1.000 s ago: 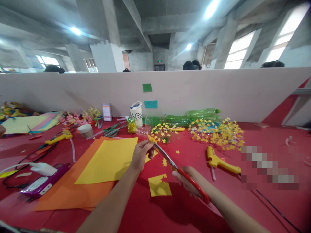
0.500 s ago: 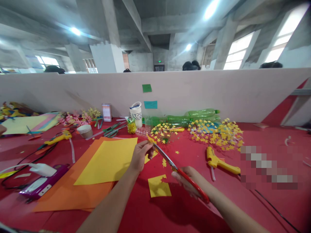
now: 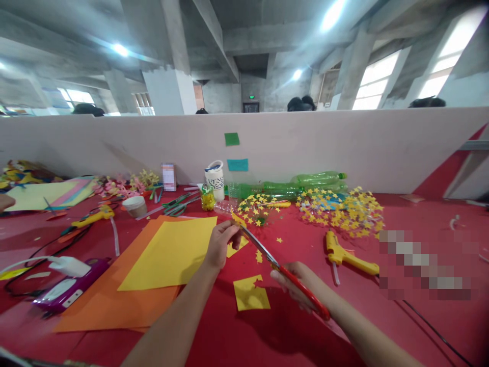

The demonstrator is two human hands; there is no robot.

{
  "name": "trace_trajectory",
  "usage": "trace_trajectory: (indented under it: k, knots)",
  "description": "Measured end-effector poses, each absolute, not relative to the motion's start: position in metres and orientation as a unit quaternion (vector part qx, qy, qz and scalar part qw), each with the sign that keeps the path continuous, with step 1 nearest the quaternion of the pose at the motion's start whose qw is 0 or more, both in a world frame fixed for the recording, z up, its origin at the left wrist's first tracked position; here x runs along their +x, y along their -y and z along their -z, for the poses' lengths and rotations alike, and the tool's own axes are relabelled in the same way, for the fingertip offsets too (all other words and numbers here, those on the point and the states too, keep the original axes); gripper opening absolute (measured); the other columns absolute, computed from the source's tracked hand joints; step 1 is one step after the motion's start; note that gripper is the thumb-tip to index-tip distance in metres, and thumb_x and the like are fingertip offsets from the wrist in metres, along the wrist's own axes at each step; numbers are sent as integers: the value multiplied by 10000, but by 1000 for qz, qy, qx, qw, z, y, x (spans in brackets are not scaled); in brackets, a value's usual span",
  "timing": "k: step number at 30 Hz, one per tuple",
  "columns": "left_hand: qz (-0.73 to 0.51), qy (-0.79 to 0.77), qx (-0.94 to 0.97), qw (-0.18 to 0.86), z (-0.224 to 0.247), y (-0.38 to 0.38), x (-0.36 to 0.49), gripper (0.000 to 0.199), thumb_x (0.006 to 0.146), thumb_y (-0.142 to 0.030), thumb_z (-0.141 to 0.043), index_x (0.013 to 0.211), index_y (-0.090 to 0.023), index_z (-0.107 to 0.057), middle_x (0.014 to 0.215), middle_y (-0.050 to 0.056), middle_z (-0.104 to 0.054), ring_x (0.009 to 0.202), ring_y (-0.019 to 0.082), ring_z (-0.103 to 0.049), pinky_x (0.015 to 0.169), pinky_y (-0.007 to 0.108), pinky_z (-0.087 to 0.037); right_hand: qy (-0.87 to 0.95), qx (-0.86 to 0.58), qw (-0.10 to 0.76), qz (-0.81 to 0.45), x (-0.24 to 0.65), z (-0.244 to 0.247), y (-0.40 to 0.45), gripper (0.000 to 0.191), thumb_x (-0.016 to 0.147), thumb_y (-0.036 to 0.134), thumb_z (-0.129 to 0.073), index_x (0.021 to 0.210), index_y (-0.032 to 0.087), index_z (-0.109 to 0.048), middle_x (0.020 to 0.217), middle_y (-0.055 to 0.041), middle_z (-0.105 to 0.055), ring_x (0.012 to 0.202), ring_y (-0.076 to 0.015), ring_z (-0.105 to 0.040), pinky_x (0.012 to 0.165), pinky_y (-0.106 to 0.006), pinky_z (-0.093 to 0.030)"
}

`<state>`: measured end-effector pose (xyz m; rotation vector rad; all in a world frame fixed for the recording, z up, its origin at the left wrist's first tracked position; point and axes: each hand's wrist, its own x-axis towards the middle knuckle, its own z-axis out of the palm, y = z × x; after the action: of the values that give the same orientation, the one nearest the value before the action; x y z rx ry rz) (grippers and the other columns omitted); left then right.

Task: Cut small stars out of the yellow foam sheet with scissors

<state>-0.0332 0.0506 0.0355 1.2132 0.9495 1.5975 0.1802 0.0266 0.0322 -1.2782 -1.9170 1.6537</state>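
My left hand (image 3: pixel 223 244) pinches a small piece of yellow paper (image 3: pixel 237 219) between thumb and fingers. Red-handled scissors (image 3: pixel 284 270) are gripped in my right hand (image 3: pixel 300 285), their blades reaching up and left to the paper at my left fingertips. Below the blades lies a yellow paper square (image 3: pixel 252 295) with a star-shaped cutout at its top edge. A yellow scrap (image 3: pixel 259 256) and a loose yellow star (image 3: pixel 279 240) rest on the red table near the scissors. Another yellow piece (image 3: pixel 237 246) sits partly behind my left hand.
Yellow sheets (image 3: pixel 171 255) overlap orange sheets (image 3: pixel 95 311) at left, beside a purple power strip (image 3: pixel 69 288). A yellow glue gun (image 3: pixel 346 257) lies right. Green bottles (image 3: pixel 319 179) and a pile of yellow stars (image 3: pixel 355 209) stand before the partition (image 3: pixel 286 142). A person's hand (image 3: pixel 5 202) shows far left.
Almost nothing differs. The paper piece at my left fingertips and the scissor blades have shifted very slightly; both hands keep their holds.
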Motion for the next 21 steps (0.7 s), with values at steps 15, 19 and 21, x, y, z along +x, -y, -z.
trace_trajectory:
  k: [15,19,21]
  knots:
    - [-635,-377,510,441,-40,-47,-30,123,731,-203,-551,623,-145,-532,506,-43,-470,438,59,-405,438,185,-319,686,-434,177,-556,180,-25,-26,484,718,636,-441,600,167,-420,401,76,-336,270,-43,-341,258,-136,-252]
    - [-630,-373,525,435,-38,-47,-30,134,742,-201,-542,621,-145,-532,502,-42,-465,438,58,-396,441,186,-316,691,-422,184,-558,179,-26,-24,471,728,619,-447,600,167,-409,407,78,-323,282,-40,-341,269,-134,-246]
    - [-629,-378,530,426,-39,-47,-29,138,742,-206,-545,618,-148,-529,494,-45,-456,438,59,-392,441,185,-316,687,-420,185,-563,179,-27,-24,464,738,611,-441,604,167,-407,414,76,-328,287,-39,-339,271,-134,-245]
